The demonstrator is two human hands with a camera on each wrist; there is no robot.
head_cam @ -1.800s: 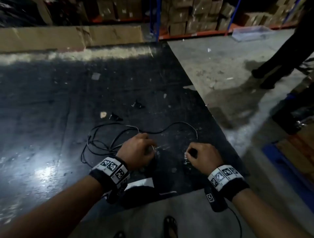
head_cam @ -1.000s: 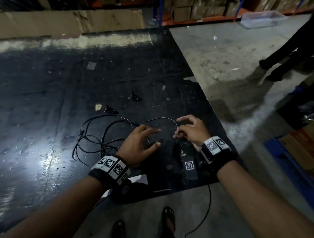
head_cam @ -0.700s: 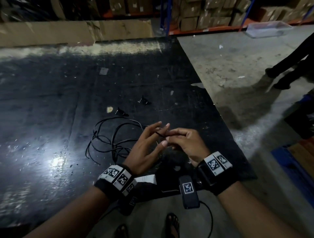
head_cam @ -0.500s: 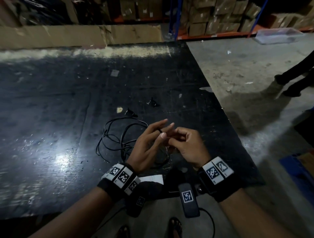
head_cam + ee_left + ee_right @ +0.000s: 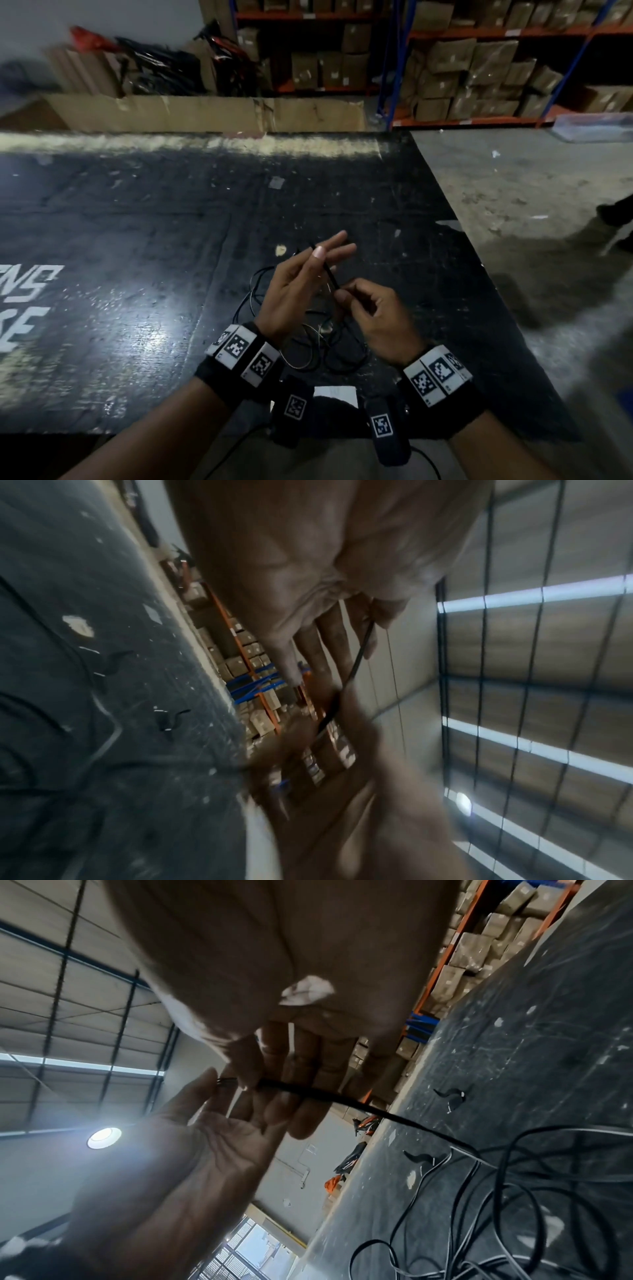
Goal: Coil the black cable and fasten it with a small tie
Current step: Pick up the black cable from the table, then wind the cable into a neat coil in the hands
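Left hand (image 5: 291, 291) fingers straight, thumb pinning cable (image 5: 330, 277).

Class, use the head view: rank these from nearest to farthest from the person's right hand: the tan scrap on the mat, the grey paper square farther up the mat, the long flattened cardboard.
From the right hand:
1. Small tan scrap, up-left on the mat.
2. Grey paper square, farther up the mat.
3. Long flattened cardboard sheet, beyond the mat's far edge.

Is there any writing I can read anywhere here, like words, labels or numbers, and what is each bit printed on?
"NS" above "SE": ends of large white painted letters on the black mat, cut off at the left edge.
Black-and-white square code tags on the wristbands: patterns only, no words.
White labels on the brown cardboard boxes on the shelves: too small to read.
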